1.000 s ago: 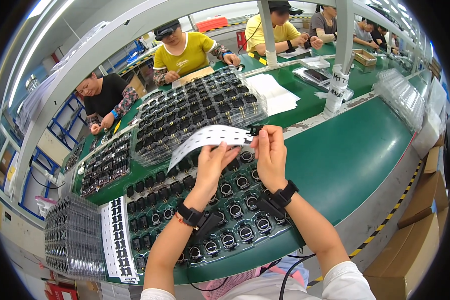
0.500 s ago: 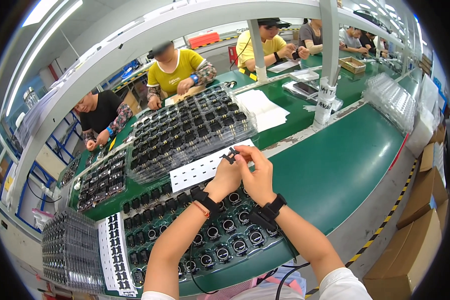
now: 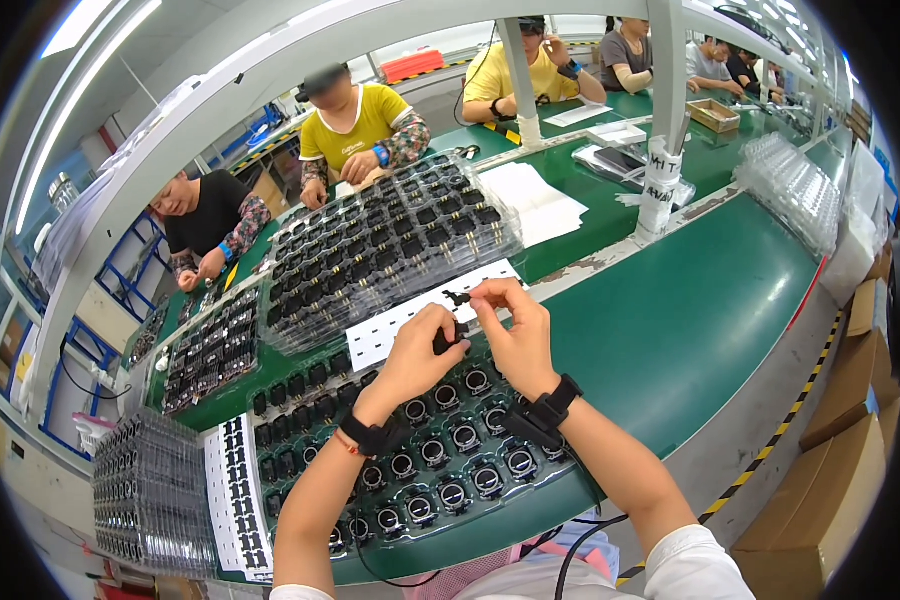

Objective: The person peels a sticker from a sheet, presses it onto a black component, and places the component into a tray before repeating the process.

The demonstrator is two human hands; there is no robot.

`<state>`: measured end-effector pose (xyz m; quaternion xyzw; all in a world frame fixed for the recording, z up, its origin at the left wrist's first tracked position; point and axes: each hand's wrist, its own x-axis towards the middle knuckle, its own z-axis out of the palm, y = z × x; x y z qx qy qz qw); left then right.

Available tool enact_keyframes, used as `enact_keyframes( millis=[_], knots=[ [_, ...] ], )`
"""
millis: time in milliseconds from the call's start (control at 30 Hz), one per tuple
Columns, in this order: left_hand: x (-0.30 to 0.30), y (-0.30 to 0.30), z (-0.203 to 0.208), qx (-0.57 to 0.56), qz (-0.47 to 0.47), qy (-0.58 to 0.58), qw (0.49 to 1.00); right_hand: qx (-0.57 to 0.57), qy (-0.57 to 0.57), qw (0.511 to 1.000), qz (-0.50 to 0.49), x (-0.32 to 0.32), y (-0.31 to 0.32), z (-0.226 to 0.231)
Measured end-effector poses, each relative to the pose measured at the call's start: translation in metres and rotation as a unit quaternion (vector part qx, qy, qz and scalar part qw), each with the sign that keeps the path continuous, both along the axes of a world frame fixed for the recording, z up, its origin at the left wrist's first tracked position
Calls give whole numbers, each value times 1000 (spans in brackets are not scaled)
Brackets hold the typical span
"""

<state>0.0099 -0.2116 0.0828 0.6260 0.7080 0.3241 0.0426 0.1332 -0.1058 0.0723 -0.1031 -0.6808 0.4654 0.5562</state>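
Observation:
My left hand (image 3: 418, 352) is closed on a small black plastic part (image 3: 447, 340) between thumb and fingers. Close beside it, my right hand (image 3: 516, 338) pinches a thin, irregular black piece (image 3: 457, 298) between thumb and forefinger. The piece sits just above and apart from the part in my left hand. Both hands are over the far edge of a clear tray (image 3: 440, 522) of round, silver-ringed black parts. Behind them lies a white sheet (image 3: 375, 345) with rows of small black pieces.
A tall stack of trays (image 3: 395, 235) with black parts stands beyond the sheet. More clear trays (image 3: 150, 500) are stacked at the left, beside another white sheet (image 3: 232, 490). A metal post (image 3: 660, 170) rises at the far bench edge. Several people work opposite.
My left hand has moved left and down, apart from the right, and the black part in it now shows. My right hand still pinches the thin black piece.

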Motion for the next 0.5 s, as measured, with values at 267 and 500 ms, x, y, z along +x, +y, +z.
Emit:
enact_keyframes(
  millis=[267, 500],
  knots=[
    [6, -31, 11, -3, 65, -159, 985, 141, -36, 989, -13, -4, -5, -3],
    [2, -30, 2, 47, 23, -281, 958, 70, -112, 983, 127, 0, -8, -1]
  ],
)
